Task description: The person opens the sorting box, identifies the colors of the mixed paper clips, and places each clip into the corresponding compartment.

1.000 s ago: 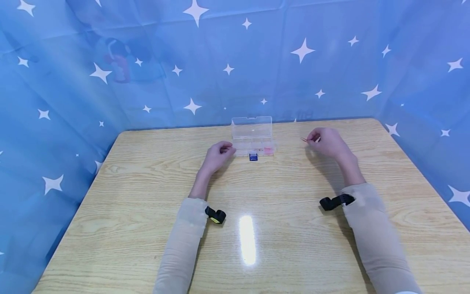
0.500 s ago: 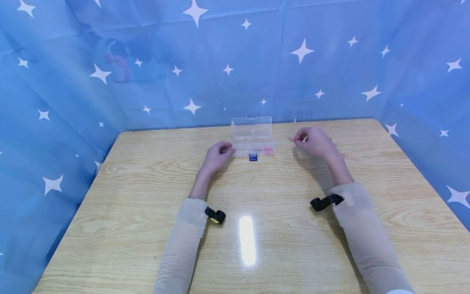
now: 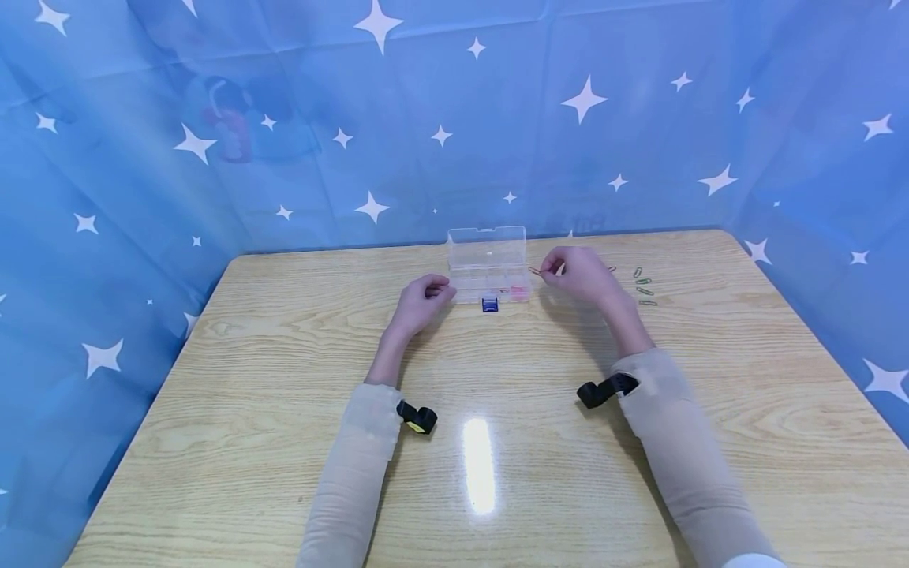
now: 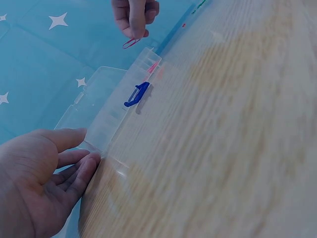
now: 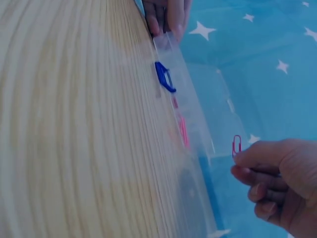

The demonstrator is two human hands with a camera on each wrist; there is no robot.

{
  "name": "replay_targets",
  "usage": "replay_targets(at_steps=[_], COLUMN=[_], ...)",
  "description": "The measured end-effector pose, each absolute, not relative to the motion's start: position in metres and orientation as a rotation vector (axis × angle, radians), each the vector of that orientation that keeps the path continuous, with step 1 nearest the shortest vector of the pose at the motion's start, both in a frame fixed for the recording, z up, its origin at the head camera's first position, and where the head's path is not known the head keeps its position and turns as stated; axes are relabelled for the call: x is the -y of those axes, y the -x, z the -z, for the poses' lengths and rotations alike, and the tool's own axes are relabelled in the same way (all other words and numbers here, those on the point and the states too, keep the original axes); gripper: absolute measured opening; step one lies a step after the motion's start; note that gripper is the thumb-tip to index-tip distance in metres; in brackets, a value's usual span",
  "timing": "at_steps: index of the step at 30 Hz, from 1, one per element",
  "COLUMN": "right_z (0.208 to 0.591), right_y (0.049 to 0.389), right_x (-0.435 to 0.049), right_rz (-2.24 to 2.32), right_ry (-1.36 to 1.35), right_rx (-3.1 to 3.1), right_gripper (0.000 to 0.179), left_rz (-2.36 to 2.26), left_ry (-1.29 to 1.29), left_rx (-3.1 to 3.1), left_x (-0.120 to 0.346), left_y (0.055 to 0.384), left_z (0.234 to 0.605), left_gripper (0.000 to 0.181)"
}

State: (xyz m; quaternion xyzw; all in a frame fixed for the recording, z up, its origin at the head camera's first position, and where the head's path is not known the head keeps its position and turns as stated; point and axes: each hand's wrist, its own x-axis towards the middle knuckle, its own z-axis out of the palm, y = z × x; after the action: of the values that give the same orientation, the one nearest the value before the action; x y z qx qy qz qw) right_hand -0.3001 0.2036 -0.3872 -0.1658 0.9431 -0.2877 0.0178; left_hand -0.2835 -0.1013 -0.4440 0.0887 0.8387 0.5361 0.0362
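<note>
Head: hands apart. Right hand (image 3: 582,274) pinches a red paperclip (image 3: 534,270) just beside the right end of the clear box (image 3: 469,282). Lid (image 3: 487,247) raised at the far side, blue latch (image 3: 490,304) at the near side. Left hand (image 3: 420,306) touches the box's left end, fingers bent; can't tell if it grips. Green paperclips (image 3: 643,282) on the wooden table (image 3: 284,355), right of the right hand.

Left wrist: paperclip in the air, clear of the box.

Right wrist: paperclip at thumb tip; red pieces (image 5: 184,131) inside the box's right end.
</note>
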Motion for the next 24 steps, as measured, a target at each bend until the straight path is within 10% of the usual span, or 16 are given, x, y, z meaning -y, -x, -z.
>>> replay_targets(at_steps=[24], right_z=[0.392], right_y=[0.307], right_x=[-0.16], right_rz=[0.925], right_ry=[0.624], right_rx=[-2.812], right_gripper=[0.01], left_rz=[-1.641], left_ry=[-0.266], left_rx=[-2.584], left_x=[0.101], left_y=[0.285], left_z=[0.445], left_gripper=[0.037])
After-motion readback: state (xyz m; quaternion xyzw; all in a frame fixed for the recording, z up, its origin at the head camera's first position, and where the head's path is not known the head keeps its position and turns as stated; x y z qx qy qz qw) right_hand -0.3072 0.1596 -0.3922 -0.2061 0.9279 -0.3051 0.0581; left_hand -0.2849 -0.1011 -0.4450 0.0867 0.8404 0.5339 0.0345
